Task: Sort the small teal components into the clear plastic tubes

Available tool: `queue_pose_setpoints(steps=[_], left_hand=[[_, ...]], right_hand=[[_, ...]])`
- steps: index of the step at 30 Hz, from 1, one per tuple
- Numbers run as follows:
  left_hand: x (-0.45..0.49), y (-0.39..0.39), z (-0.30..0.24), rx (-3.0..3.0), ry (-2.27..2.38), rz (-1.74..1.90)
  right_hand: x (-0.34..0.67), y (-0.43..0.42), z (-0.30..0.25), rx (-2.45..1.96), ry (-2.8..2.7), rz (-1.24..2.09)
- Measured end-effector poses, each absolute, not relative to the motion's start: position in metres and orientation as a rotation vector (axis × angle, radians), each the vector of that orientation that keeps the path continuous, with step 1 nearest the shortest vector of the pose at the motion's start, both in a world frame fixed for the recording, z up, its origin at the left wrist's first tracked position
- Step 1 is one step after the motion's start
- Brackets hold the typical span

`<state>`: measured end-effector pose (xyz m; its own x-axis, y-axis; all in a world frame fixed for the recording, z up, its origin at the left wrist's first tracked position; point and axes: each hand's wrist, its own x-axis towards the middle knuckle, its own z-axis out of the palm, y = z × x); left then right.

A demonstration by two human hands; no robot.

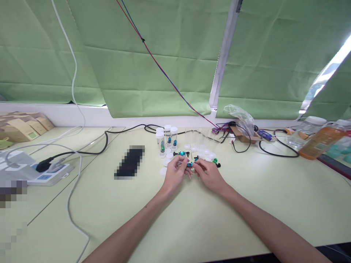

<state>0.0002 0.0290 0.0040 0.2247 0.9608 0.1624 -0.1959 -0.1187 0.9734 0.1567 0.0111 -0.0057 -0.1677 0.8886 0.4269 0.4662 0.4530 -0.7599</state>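
Observation:
My left hand (176,168) pinches a small blue piece (189,164) between thumb and fingers; its exact kind is too small to tell. Close on its right, my right hand (208,173) has thumb and forefinger together near the piece, and whatever they hold is hidden. Just beyond the hands lie more small blue and black parts (181,153), and a green part (214,160) sits right of my right hand. White round caps (168,161) are spread around them. Behind stand clear capped tubes (161,145) with blue and green parts inside, beside several uncapped clear tubes (203,140).
A blurred dark rectangle (129,162) lies left of the hands. Further left are a power strip (49,177) and a white cable (71,204). A cardboard box (246,138) with a plastic bag stands at the back, and an orange bottle (320,142) at right.

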Motion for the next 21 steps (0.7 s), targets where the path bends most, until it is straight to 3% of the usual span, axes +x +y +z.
queue_pose_setpoints(steps=[21], left_hand=[[-0.0002,0.0303,0.0031,1.266,0.833,1.231]], right_hand=[[0.1567,0.0104,-0.0058,-1.139,-1.742,0.613]])
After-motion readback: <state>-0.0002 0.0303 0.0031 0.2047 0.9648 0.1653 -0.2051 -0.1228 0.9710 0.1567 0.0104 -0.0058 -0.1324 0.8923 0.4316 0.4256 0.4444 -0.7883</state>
